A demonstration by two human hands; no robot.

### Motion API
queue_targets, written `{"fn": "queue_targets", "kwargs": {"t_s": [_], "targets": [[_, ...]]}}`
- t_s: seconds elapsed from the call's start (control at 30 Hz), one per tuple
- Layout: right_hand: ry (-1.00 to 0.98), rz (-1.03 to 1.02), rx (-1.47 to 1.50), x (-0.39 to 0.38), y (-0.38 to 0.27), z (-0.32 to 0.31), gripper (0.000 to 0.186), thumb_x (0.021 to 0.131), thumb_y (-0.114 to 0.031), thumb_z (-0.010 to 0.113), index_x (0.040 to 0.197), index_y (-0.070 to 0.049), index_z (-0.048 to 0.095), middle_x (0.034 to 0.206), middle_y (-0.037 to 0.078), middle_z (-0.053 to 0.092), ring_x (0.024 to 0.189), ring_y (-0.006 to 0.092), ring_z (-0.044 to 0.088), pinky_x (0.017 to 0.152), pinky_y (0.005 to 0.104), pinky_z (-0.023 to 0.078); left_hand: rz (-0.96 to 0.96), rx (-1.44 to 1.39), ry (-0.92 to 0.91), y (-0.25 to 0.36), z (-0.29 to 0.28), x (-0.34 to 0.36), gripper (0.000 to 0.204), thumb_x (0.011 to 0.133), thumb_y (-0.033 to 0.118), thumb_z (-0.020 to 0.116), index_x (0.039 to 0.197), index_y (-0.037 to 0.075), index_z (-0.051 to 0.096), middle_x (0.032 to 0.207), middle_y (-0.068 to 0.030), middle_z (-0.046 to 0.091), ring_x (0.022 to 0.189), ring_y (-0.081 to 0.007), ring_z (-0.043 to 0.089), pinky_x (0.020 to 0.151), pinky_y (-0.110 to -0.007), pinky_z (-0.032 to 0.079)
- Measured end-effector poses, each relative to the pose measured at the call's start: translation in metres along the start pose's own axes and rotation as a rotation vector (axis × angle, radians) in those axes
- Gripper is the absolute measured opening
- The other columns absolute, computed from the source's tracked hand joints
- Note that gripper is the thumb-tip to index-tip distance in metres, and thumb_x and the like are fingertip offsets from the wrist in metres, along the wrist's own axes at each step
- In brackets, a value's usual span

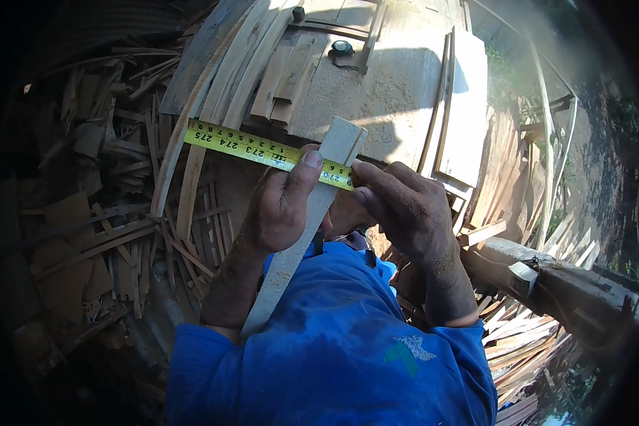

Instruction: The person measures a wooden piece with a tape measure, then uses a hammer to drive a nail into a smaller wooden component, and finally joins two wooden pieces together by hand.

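A yellow tape measure blade (245,148) lies across the upper part of a pale wooden strip (285,264). My left hand (285,202) is closed round the strip, its thumb pressing the blade onto the wood. The strip slants from the worktable's near edge down beside my left forearm. On the other side, my right hand (408,209) pinches the blade near its right end with thumb and forefinger. The blade's far left end juts out over the long boards.
A sawdust-covered worktable (397,78) carries long boards (227,78), short planks (287,74) and a small dark round object (341,47). Wood scraps (124,227) heap up on the left. A thick beam (568,287) and more offcuts (522,341) lie at right.
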State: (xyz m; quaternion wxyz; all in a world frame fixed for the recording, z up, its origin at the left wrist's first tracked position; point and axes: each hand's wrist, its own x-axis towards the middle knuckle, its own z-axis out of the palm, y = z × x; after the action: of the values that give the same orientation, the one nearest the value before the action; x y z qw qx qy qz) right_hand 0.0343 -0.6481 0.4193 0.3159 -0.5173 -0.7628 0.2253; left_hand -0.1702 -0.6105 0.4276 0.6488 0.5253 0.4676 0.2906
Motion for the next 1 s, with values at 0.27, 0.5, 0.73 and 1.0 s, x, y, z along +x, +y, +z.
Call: {"fn": "queue_targets", "kwargs": {"t_s": [0.27, 0.5, 0.73, 1.0], "targets": [[0.002, 0.004, 0.015, 0.0004, 0.0014, 0.0005, 0.037, 0.09, -0.018, 0.072, 0.125, -0.01, 0.065, 0.086, 0.008, 0.067, 0.066, 0.0198, 0.067, 0.054, 0.0342, 0.053, 0.016, -0.02, -0.016, -0.0045, -0.0013, 0.0025, 0.052, 0.106, 0.041, 0.031, 0.114, -0.003, 0.058, 0.072, -0.0097, 0.061, 0.052, -0.0163, 0.061, 0.048, -0.028, 0.053], [0.04, -0.021, 0.021, -0.002, 0.0027, 0.002, 0.035, 0.092, -0.022, 0.07, 0.125, -0.012, 0.064, 0.081, 0.005, 0.061, 0.061, 0.0164, 0.063, 0.05, 0.033, 0.051, 0.021, -0.015, -0.021, -0.0059, -0.0005, 0.0033, 0.051, 0.107, 0.042, 0.03, 0.11, -0.001, 0.058, 0.072, -0.0085, 0.061, 0.051, -0.0156, 0.062, 0.047, -0.027, 0.052], [0.018, 0.004, 0.023, -0.0041, 0.0022, 0.002, 0.038, 0.089, -0.019, 0.073, 0.125, -0.011, 0.065, 0.086, 0.007, 0.067, 0.064, 0.0192, 0.066, 0.053, 0.0347, 0.052, 0.032, -0.023, 0.001, -0.0045, 0.0032, 0.0013, 0.053, 0.107, 0.044, 0.03, 0.105, -0.001, 0.059, 0.07, -0.0081, 0.061, 0.052, -0.0153, 0.063, 0.046, -0.026, 0.052], [0.045, -0.027, -0.008, -0.008, -0.0002, 0.0061, 0.036, 0.091, -0.022, 0.071, 0.125, -0.011, 0.064, 0.081, 0.005, 0.061, 0.062, 0.0167, 0.063, 0.051, 0.0332, 0.052, 0.011, 0.023, 0.0, -0.0053, 0.002, -0.0051, 0.06, 0.106, 0.046, 0.029, 0.099, -0.002, 0.063, 0.07, -0.0086, 0.062, 0.052, -0.0153, 0.063, 0.047, -0.027, 0.052]]}}
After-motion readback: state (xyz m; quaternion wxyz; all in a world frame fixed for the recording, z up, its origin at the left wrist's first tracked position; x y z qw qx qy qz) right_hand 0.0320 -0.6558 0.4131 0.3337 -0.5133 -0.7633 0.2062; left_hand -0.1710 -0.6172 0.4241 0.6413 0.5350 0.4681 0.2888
